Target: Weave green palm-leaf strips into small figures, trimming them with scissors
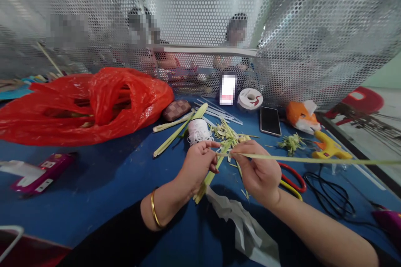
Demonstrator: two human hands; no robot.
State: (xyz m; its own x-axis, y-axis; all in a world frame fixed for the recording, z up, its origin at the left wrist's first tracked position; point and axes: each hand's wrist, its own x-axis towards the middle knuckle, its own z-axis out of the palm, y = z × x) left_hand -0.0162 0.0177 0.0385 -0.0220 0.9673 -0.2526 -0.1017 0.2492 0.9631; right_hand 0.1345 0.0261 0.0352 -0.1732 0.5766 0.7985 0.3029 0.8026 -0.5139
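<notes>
My left hand (199, 162) is closed in a pinch on a bundle of green leaf strips (208, 177) that hangs down toward the blue table (103, 179). My right hand (258, 171) is closed on a long thin leaf strip (313, 159) that runs from my left fingers out to the right edge of the view. A gold bangle (154, 210) sits on my left wrist. Both hands hover just above the table, close together.
A red plastic bag (84, 102) lies at the left. Nearby are a white thread spool (198, 130), loose leaf stalks (180, 129), a phone (270, 120), a tape roll (249, 99), a yellow glue gun (328, 147), red-handled scissors (293, 177), a black cable (332, 194) and white paper (247, 225). People sit behind a perforated screen (313, 29).
</notes>
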